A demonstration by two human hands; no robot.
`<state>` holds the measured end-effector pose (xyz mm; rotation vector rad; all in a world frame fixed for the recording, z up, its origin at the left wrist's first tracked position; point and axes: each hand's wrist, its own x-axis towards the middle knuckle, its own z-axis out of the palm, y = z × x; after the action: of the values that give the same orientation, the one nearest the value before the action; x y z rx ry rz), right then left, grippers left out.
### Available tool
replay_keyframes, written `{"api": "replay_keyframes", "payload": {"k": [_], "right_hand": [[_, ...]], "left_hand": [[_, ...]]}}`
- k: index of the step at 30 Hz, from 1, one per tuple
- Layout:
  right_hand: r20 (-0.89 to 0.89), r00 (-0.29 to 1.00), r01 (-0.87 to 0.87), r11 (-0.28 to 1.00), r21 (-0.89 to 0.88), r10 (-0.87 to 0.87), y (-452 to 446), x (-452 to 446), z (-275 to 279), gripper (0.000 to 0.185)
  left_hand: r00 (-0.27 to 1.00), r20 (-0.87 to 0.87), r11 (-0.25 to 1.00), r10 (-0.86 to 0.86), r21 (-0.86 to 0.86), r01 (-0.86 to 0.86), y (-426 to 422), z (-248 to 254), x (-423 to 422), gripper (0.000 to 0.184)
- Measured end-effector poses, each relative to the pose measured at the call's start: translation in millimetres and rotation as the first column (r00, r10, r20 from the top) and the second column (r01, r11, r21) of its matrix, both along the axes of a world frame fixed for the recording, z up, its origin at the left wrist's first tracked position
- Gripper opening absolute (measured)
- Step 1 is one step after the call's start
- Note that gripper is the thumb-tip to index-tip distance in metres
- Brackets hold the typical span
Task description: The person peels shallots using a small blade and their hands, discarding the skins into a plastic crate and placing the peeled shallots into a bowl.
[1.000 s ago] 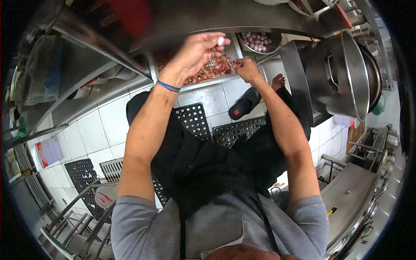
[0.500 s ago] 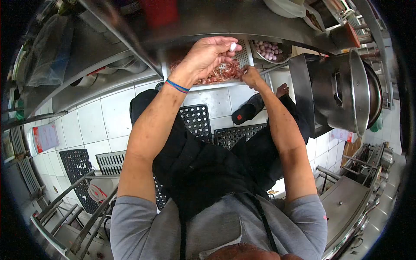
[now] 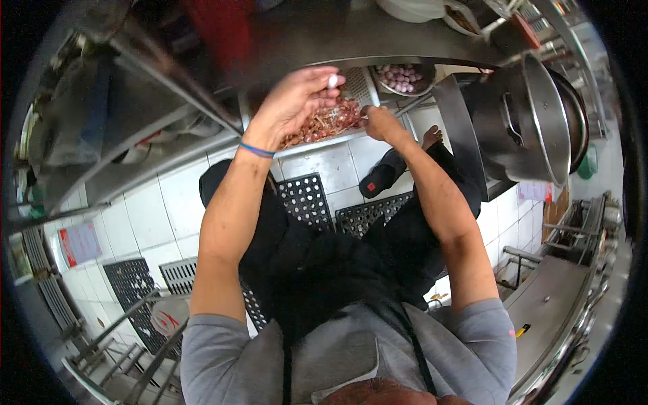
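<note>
"What is the biggest thing around the hands?"

"The steel counter, stretching across beyond both of them. Next comes the large metal pot, well off to the right of the right hand."

"And closer in?"

"The white tray lies below the hands, partly under the counter. It has a perforated section, and a loose heap of reddish peelings lies in it, between the two hands. A dark floor mat is on the tiles, on the person's side of the tray."

"Where is the bowl?"

"Just beyond the right hand, beside the tray. The bowl holds a pile of purplish bulbs. A black sandal is on the near side of that hand."

"What are the hands doing?"

"The left hand, a blue and red band at its wrist, is raised over the tray, palm partly open, pinching something between thumb and fingers. The right hand is curled closed near the tray's edge; whether it grips anything cannot be told."

"And the smallest thing?"

"The pale bulb in the left fingertips."
</note>
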<state>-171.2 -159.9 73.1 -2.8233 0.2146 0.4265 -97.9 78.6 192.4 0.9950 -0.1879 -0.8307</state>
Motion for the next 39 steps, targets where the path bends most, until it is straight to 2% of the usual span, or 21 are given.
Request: {"api": "replay_keyframes", "payload": {"k": [2,6,9,10,11,14,17,18,20,21,23,27,29,30,31,32,34,36,37,38,39], "right_hand": [[-0.003,1.000,-0.007,0.999,-0.044,0.007,6.1,-2.3,31.2,0.027],[0.168,0.986,-0.006,0.997,-0.072,0.018,8.7,-11.8,65.4,0.023],[0.058,0.988,-0.132,0.983,-0.129,0.141,5.0,-18.8,75.9,0.023],[-0.060,0.991,-0.126,0.988,-0.087,0.121,17.1,-32.4,121.7,0.021],[-0.012,0.982,-0.186,0.979,-0.087,0.186,11.8,-34.8,104.0,0.018],[-0.053,0.912,-0.409,0.911,-0.054,0.406,13.4,-52.3,109.4,0.020],[-0.147,0.927,-0.354,0.934,-0.042,0.344,28.0,-70.0,125.2,0.022],[-0.105,0.927,-0.365,0.931,-0.033,0.359,30.9,-72.5,122.7,0.022],[-0.032,0.919,-0.394,0.919,-0.008,0.394,35.1,-77.8,114.6,0.022],[-0.046,0.918,-0.395,0.919,0.001,0.394,35.6,-87.8,141.4,0.023],[-0.009,0.924,-0.382,0.924,0.013,0.382,31.4,-89.8,147.3,0.023],[-0.046,0.957,-0.284,0.959,0.016,0.285,18.8,-91.3,159.2,0.022],[0.027,0.982,-0.186,0.982,0.012,0.186,16.9,-91.3,142.4,0.022],[0.063,0.989,-0.138,0.990,0.009,0.137,16.1,-91.7,136.7,0.022],[0.038,0.983,-0.179,0.984,0.000,0.179,14.9,-93.1,139.2,0.022],[0.011,0.975,-0.222,0.975,-0.008,0.222,13.9,-95.3,144.7,0.022],[-0.040,0.961,-0.276,0.961,-0.009,0.275,14.1,-97.5,151.6,0.023],[-0.089,0.950,-0.301,0.954,-0.001,0.300,13.3,-96.3,155.0,0.023],[-0.060,0.962,-0.268,0.963,-0.030,0.266,14.1,-95.4,154.0,0.023],[-0.005,0.967,-0.254,0.967,-0.007,0.254,10.4,-97.2,153.4,0.023],[0.045,0.968,-0.248,0.968,0.027,0.247,6.1,-98.8,159.7,0.022]], "left_hand": [[1.000,0.017,0.999,0.002,0.032,-0.003,2.7,-5.6,2.0,0.034],[1.000,0.017,0.999,-0.026,0.032,0.026,7.3,-21.5,4.2,0.037],[1.000,-0.007,0.987,0.016,0.163,-0.014,6.9,-30.7,0.8,0.041],[1.000,0.002,0.981,0.008,0.195,-0.008,6.3,-36.4,-0.4,0.036],[0.997,-0.006,0.979,0.073,0.190,-0.070,2.4,-40.3,-7.1,0.029],[0.999,-0.036,0.972,-0.017,0.234,0.025,-3.3,-64.0,-14.2,0.014],[0.995,0.002,0.888,-0.097,0.453,0.085,-16.2,-88.7,-27.0,0.009],[0.991,-0.027,0.919,-0.128,0.373,0.129,-18.6,-123.6,-21.3,0.011],[0.982,-0.078,0.866,-0.170,0.464,0.187,-30.6,-130.1,-33.8,0.006],[0.980,-0.103,0.842,-0.172,0.500,0.200,-37.0,-133.4,-39.5,0.006],[0.975,-0.149,0.794,-0.168,0.566,0.223,-51.3,-138.8,-43.9,0.008],[0.930,-0.273,0.853,-0.246,0.396,0.341,-89.4,-173.1,-11.3,0.010],[0.903,-0.303,0.866,-0.305,0.307,0.395,-118.7,-194.2,21.7,0.011],[0.917,-0.259,0.897,-0.304,0.247,0.367,-135.4,-185.3,33.2,0.013],[0.956,-0.196,0.941,-0.219,0.215,0.259,-147.1,-146.9,29.0,0.017],[0.985,-0.112,0.980,-0.134,0.131,0.148,-163.1,-109.4,17.8,0.031],[0.990,-0.088,0.978,-0.107,0.171,0.121,-176.0,-97.2,23.9,0.028],[0.991,-0.041,0.942,-0.130,0.307,0.137,-166.5,-107.0,23.7,0.034],[0.989,-0.020,0.916,-0.144,0.375,0.141,-160.9,-114.8,24.3,0.037],[0.970,-0.073,0.861,-0.231,0.449,0.238,-149.9,-121.7,29.1,0.056],[0.955,-0.053,0.808,-0.292,0.520,0.276,-134.6,-110.2,24.0,0.053]]}}
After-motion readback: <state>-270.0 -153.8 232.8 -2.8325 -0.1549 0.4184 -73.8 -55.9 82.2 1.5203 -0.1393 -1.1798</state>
